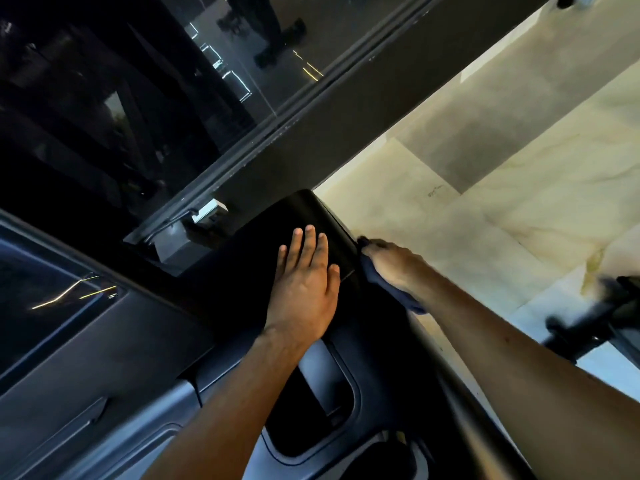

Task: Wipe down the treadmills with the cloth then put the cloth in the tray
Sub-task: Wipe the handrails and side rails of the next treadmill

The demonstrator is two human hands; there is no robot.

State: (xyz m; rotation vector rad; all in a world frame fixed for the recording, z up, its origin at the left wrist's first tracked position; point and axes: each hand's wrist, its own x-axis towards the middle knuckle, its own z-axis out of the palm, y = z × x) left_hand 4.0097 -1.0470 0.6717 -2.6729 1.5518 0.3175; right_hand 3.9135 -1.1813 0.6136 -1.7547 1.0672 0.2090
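left hand (304, 282) flat on the black treadmill console (298, 216), fingers straight and close together, right hand (391, 268) gripping a dark blue cloth (372, 275) against the console's edge

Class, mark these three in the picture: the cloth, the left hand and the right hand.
blue cloth (372, 273), head view, the fold showing beside the knuckles.
left hand (304, 282), head view, back of the hand.
right hand (391, 263), head view, back of the hand.

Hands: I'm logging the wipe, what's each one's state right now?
Left hand: open, flat on the black treadmill panel.
Right hand: closed round the blue cloth at the panel's edge.
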